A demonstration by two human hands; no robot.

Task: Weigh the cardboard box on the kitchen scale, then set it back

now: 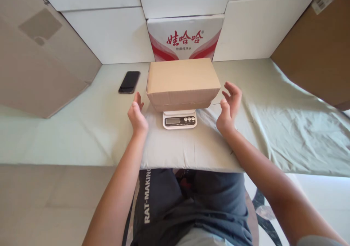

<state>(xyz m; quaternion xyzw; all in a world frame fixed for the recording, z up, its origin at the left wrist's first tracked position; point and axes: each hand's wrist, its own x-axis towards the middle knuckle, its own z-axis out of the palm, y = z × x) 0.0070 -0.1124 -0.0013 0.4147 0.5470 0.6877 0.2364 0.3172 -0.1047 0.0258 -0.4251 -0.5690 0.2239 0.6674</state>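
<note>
Plain brown cardboard box point(182, 82) on top of the small white digital kitchen scale point(179, 119), overhanging it on both sides. Scale on the pale green cloth-covered table point(68, 136). Left of the box, near its lower corner but apart from it, the left hand point(136, 114). Right of the box, just beside its lower corner, the right hand point(229, 107). Further left of the box, flat on the table, the black rectangular smartphone point(129, 82). Directly behind the box, upright, the white carton with red printed characters point(186, 38).

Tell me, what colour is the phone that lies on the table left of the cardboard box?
The phone is black, seen in the head view.
</note>
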